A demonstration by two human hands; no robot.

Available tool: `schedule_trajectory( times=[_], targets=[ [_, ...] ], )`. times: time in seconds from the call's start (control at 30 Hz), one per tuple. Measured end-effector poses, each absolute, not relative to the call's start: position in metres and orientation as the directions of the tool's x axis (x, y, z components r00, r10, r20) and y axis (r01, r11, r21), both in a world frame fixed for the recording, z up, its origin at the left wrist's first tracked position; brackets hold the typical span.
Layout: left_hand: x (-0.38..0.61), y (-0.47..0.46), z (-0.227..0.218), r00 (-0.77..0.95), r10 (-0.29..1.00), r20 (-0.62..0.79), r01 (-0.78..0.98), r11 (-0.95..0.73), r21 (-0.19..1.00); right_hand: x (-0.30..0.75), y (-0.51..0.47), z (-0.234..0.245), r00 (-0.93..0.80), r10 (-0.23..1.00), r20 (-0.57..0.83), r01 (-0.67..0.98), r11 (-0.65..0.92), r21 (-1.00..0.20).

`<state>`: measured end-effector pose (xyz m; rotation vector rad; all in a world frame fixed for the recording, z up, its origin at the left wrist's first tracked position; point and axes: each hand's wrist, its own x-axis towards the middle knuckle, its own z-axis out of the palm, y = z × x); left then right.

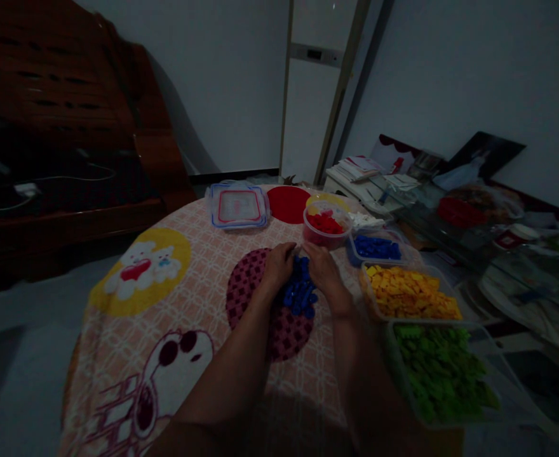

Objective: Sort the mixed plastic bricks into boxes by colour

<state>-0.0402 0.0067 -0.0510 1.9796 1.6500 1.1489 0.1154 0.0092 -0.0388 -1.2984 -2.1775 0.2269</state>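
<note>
A small heap of blue plastic pieces [299,293], which look like toy building blocks, lies on the tablecloth over a dark pink round patch. My left hand [280,263] is at the heap's left far edge, its fingers curled inward. Across from it, my right hand [321,265] rests at the right far edge, fingers bent toward the left hand. The fingertips of both hands nearly meet just beyond the heap. What sits between them is too dark and small to make out.
Right of my hands stand tubs of red pieces [324,223], blue pieces [377,248], yellow pieces [410,292] and green pieces [444,374]. White pieces [366,220] lie behind them. A clear lidded container [239,208] is at the far left. A cluttered glass table [417,209] adjoins the right side.
</note>
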Motion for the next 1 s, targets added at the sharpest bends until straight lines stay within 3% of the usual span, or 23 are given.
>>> schedule_trajectory(
  times=[0.2, 0.4, 0.6, 0.73, 0.83, 0.9, 1.0],
  targets=[
    [-0.043, 0.005, -0.051, 0.006, 0.935, 0.355, 0.668, -0.268, 0.694, 0.110, 0.007, -0.034, -0.401, 0.897, 0.187, 0.855, 0.439, -0.277],
    [-0.042, 0.005, -0.048, -0.010, 0.944, 0.331, 0.674, -0.238, 0.700, 0.121, 0.008, -0.035, -0.369, 0.901, 0.226, 0.862, 0.423, -0.278],
    [-0.041, 0.004, -0.047, -0.019, 0.947, 0.322, 0.671, -0.226, 0.706, 0.138, 0.006, -0.039, -0.281, 0.932, 0.227, 0.859, 0.350, -0.374],
    [-0.042, 0.005, -0.048, -0.013, 0.945, 0.327, 0.679, -0.232, 0.697, 0.140, 0.002, -0.025, -0.197, 0.960, 0.197, 0.820, 0.272, -0.503],
    [-0.042, 0.005, -0.048, -0.009, 0.947, 0.322, 0.679, -0.231, 0.697, 0.143, 0.001, -0.011, -0.115, 0.961, 0.252, 0.767, 0.247, -0.593],
    [-0.043, 0.005, -0.048, -0.008, 0.947, 0.321, 0.678, -0.231, 0.698, 0.149, 0.002, -0.004, -0.006, 0.953, 0.304, 0.721, 0.215, -0.658],
    [-0.043, 0.005, -0.048, -0.012, 0.948, 0.317, 0.676, -0.226, 0.701, 0.161, 0.002, 0.003, 0.300, 0.858, 0.418, 0.652, 0.135, -0.746]
  ],
)
